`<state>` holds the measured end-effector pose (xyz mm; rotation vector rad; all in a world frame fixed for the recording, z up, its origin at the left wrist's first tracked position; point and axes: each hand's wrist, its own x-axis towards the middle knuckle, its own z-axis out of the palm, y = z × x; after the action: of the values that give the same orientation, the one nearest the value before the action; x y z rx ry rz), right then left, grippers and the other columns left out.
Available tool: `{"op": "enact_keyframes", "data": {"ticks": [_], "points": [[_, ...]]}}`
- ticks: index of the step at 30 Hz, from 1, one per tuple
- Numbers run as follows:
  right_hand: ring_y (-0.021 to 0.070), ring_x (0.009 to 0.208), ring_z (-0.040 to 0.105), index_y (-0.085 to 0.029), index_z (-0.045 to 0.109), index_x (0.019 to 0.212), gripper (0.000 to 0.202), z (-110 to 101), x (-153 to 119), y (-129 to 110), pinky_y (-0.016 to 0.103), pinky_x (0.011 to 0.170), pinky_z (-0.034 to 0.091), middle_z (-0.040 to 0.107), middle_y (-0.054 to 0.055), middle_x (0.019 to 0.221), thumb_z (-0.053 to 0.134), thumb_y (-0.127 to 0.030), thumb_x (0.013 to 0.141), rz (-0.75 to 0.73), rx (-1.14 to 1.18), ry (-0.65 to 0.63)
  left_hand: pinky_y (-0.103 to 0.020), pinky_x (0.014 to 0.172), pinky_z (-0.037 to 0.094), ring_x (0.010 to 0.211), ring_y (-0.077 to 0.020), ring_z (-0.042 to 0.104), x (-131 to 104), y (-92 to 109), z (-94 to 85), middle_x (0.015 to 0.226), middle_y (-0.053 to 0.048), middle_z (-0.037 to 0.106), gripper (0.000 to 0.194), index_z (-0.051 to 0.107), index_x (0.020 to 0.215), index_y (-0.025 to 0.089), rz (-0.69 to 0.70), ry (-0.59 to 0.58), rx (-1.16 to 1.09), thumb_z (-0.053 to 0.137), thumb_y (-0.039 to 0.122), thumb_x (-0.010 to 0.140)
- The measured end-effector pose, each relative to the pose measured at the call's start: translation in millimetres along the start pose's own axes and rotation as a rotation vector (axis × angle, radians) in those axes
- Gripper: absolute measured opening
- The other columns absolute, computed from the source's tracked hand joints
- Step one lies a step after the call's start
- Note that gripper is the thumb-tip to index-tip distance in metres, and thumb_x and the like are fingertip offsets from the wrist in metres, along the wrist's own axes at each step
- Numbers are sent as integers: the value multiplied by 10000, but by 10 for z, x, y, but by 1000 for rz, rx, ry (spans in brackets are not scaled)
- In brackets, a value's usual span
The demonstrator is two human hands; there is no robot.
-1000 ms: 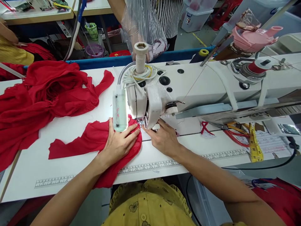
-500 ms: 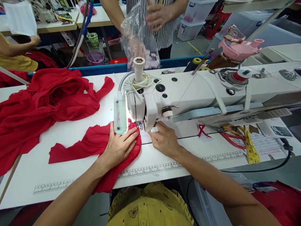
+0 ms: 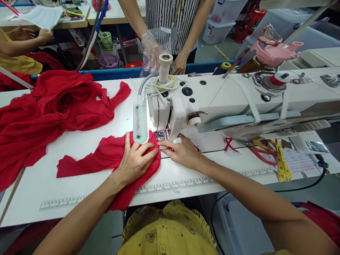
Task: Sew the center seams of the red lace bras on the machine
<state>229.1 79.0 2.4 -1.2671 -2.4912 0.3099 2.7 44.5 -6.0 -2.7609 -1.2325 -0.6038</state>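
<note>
My left hand (image 3: pixel 135 158) lies over a red cloth piece (image 3: pixel 92 159), fingers spread and pressing it flat beside the sewing machine (image 3: pixel 175 113). The cloth's right edge reaches the presser foot (image 3: pixel 160 135), and a strip of it hangs over the table's front edge. My right hand (image 3: pixel 186 152) is closed just right of the cloth, around a slim pointed metal tool (image 3: pixel 166 148). That tool's tip points left at the cloth edge, near my left fingertips; its handle is mostly hidden in the hand. A lit lamp (image 3: pixel 140 122) hangs above my left fingers.
A heap of red garments (image 3: pixel 66 102) lies at the left. Right of the machine needle are orange-handled scissors (image 3: pixel 251 143), a yellow tape measure (image 3: pixel 283 163) and papers. A printed ruler (image 3: pixel 175 187) runs along the front edge. Across the table a person in stripes (image 3: pixel 170 24) handles a clear bag.
My right hand has moved left from beside the needle to the cloth edge, the metal tool now showing. The person opposite has lowered the clear bag and both hands.
</note>
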Motion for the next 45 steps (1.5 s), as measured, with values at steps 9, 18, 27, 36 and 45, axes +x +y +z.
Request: {"op": "enact_keyframes", "data": {"ticks": [9, 18, 27, 36, 45], "points": [[222, 836, 673, -339, 667, 1269, 359, -72, 47, -83, 311, 687, 415, 763, 25, 1028, 497, -242, 968, 68, -143, -221, -774, 1092, 252, 1249, -325, 521, -16, -9, 10, 1220, -70, 679, 358, 685, 1208, 271, -20, -9, -7, 547, 96, 929], [196, 733, 631, -224, 668, 1197, 341, -59, 33, -185, 311, 614, 324, 743, 69, 927, 383, -211, 1009, -32, -284, -237, -783, 1095, 234, 1234, -321, 521, -16, -23, 22, 1180, -74, 680, 328, 690, 1175, 251, -15, 0, -30, 539, 101, 926], [170, 684, 599, -224, 700, 1101, 283, 54, 4, -14, 294, 602, 307, 723, 37, 817, 435, -275, 1014, -36, -152, -23, -741, 1091, 272, 1224, -309, 527, -28, -38, 37, 1177, -80, 673, 367, 680, 1205, 275, -36, -28, -63, 523, 95, 926], [177, 746, 622, -260, 685, 1123, 223, -121, 98, -91, 292, 670, 344, 736, 9, 872, 502, -324, 1012, -11, -108, -203, -727, 1088, 274, 1201, -293, 537, -22, -33, 32, 1146, -68, 683, 444, 680, 1219, 282, -63, -30, -87, 468, 35, 917], [227, 925, 563, -224, 643, 1257, 405, -182, -202, -114, 304, 659, 379, 680, 86, 974, 448, -85, 931, -61, -279, -96, -728, 1096, 260, 1214, -296, 542, -28, -51, 43, 1165, -71, 689, 420, 673, 1196, 257, -45, -30, -88, 473, 25, 908]]}}
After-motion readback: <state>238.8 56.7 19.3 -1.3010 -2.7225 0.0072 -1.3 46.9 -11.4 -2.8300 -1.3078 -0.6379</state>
